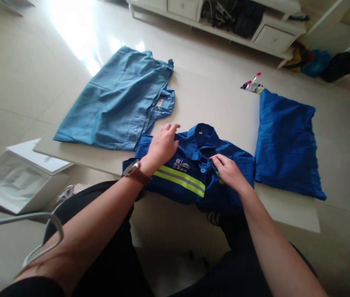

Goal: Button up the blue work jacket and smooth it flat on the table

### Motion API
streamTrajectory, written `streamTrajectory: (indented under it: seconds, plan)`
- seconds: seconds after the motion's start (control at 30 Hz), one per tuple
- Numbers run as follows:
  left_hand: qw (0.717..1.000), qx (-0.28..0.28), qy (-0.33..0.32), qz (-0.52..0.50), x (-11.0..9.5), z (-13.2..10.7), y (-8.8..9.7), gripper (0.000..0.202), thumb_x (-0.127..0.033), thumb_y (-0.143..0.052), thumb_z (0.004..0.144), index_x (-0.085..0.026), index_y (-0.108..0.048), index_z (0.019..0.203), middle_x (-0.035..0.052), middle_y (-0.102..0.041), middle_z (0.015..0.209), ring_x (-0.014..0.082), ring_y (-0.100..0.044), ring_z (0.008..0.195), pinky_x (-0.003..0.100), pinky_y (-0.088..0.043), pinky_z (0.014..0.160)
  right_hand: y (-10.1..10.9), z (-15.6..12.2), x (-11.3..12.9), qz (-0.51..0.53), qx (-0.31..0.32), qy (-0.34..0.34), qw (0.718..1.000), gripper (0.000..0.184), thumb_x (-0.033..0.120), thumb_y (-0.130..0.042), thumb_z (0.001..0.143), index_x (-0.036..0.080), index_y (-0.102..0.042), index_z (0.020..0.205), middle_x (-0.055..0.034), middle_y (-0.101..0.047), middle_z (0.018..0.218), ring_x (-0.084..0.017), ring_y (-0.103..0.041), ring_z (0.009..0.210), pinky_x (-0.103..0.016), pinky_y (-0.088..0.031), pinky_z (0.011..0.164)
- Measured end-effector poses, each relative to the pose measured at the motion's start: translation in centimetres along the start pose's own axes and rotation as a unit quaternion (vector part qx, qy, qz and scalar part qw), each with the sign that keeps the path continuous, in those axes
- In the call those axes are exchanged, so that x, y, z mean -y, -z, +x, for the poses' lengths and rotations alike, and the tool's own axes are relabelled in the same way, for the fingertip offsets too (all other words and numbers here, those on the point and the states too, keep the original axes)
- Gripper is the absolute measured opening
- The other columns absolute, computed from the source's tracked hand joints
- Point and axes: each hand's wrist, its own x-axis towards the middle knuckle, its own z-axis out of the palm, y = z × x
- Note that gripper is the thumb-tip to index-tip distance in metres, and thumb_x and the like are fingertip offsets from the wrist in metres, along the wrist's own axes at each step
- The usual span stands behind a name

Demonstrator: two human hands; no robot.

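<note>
A dark blue work jacket (190,150) with a yellow-green reflective stripe lies front up on the white table (224,111). Its collar points away from me and its lower part hangs over the near edge. My left hand (163,143), wearing a brown-strapped watch on the wrist, is over the jacket's left shoulder area with its fingers apart. Whether it touches the cloth I cannot tell. Near the front opening, just below the collar, the fingers of my right hand (227,168) are pinched on the jacket's edge.
A folded light blue shirt (113,99) lies on the table's left, and a folded blue garment (288,144) on its right. Red-capped bottles (252,84) show behind the far edge. An open white box (17,177) stands at lower left, near a grey cable (39,215). Beyond is a white cabinet (181,20).
</note>
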Motion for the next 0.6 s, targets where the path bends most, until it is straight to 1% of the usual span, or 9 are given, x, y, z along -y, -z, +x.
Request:
streamTrajectory:
  seconds: [0.03,0.1,0.17,0.23,0.33,0.4,0.47,0.53,0.6]
  plan:
    - [0.999,-0.002,0.028,0.045,1.3,0.4,0.3,0.055,-0.031,-0.064,0.093,-0.022,-0.05,0.145,0.0146,-0.055,0.147,0.0314,-0.051,0.134,0.044,-0.043,0.109,0.7,0.2,-1.4,-0.034,-0.033,-0.005,0.999,0.031,0.039,-0.048,0.096,0.02,-0.069,0.107,-0.009,-0.071,0.109,-0.025,-0.062,0.104,-0.037,-0.047,0.095]
    - [0.989,0.043,0.091,0.106,3.4,0.8,0.5,0.062,-0.04,-0.07,0.088,-0.017,-0.052,0.142,0.0206,-0.05,0.149,0.0396,-0.045,0.137,0.051,-0.042,0.108,2.3,0.5,-4.5,-0.128,-0.101,-0.05,0.985,0.032,0.033,-0.055,0.089,0.018,-0.068,0.114,-0.0147,-0.067,0.122,-0.03,-0.057,0.118,-0.043,-0.043,0.105]
    - [0.982,0.083,0.103,0.136,4.8,0.8,0.1,0.053,-0.044,-0.067,0.09,-0.014,-0.059,0.132,0.0223,-0.054,0.141,0.0408,-0.047,0.133,0.051,-0.043,0.106,3.3,0.6,-7.2,-0.188,-0.114,-0.117,0.969,0.041,0.03,-0.057,0.086,0.016,-0.064,0.125,-0.0184,-0.063,0.133,-0.034,-0.052,0.126,-0.048,-0.041,0.106]
    - [0.981,0.084,0.083,0.153,5.3,0.7,-0.3,0.036,-0.039,-0.06,0.094,-0.015,-0.063,0.12,0.0203,-0.06,0.133,0.038,-0.05,0.13,0.049,-0.042,0.105,3.5,0.4,-9.0,-0.212,-0.094,-0.153,0.961,0.049,0.033,-0.059,0.087,0.019,-0.059,0.134,-0.017,-0.062,0.135,-0.034,-0.049,0.129,-0.052,-0.041,0.105]
    - [0.986,0.05,0.057,0.15,4.8,0.3,-0.5,0.022,-0.03,-0.049,0.099,-0.018,-0.065,0.109,0.0164,-0.067,0.122,0.0327,-0.056,0.124,0.044,-0.04,0.105,2.4,-0.2,-9.3,-0.238,-0.067,-0.176,0.953,0.05,0.037,-0.059,0.09,0.02,-0.055,0.137,-0.0154,-0.062,0.133,-0.034,-0.048,0.129,-0.054,-0.04,0.103]
    - [0.99,0.024,0.047,0.129,4.2,-0.2,-0.1,0.024,-0.028,-0.043,0.101,-0.02,-0.063,0.11,0.0142,-0.071,0.117,0.03,-0.062,0.116,0.04,-0.043,0.099,1.7,-0.8,-8.7,-0.249,-0.059,-0.176,0.951,0.041,0.036,-0.057,0.092,0.021,-0.06,0.129,-0.0152,-0.063,0.13,-0.033,-0.047,0.128,-0.053,-0.039,0.102]
    - [0.993,-0.006,0.047,0.104,3.7,-0.9,0.8,0.028,-0.029,-0.038,0.103,-0.022,-0.062,0.114,0.0133,-0.073,0.115,0.0286,-0.067,0.106,0.037,-0.045,0.09,1.7,-1.6,-7.9,-0.252,-0.054,-0.164,0.952,0.028,0.033,-0.054,0.093,0.022,-0.065,0.116,-0.0138,-0.065,0.124,-0.032,-0.048,0.124,-0.052,-0.039,0.1]
    - [0.994,-0.03,0.07,0.076,3.5,-1.6,2.2,0.033,-0.033,-0.034,0.104,-0.023,-0.063,0.115,0.0136,-0.074,0.111,0.0288,-0.069,0.099,0.036,-0.046,0.083,2.8,-2.7,-7.5,-0.245,-0.064,-0.147,0.956,0.022,0.029,-0.052,0.093,0.023,-0.068,0.107,-0.0128,-0.068,0.118,-0.031,-0.051,0.12,-0.051,-0.041,0.098]
    - [0.996,-0.027,0.079,0.029,3.7,-2.4,3.9,0.036,-0.038,-0.035,0.103,-0.022,-0.066,0.108,0.013,-0.075,0.105,0.0285,-0.069,0.096,0.036,-0.048,0.082,5.1,-4.0,-7.7,-0.208,-0.101,-0.124,0.965,0.022,0.029,-0.052,0.092,0.022,-0.07,0.102,-0.0132,-0.07,0.116,-0.03,-0.055,0.113,-0.048,-0.044,0.096]
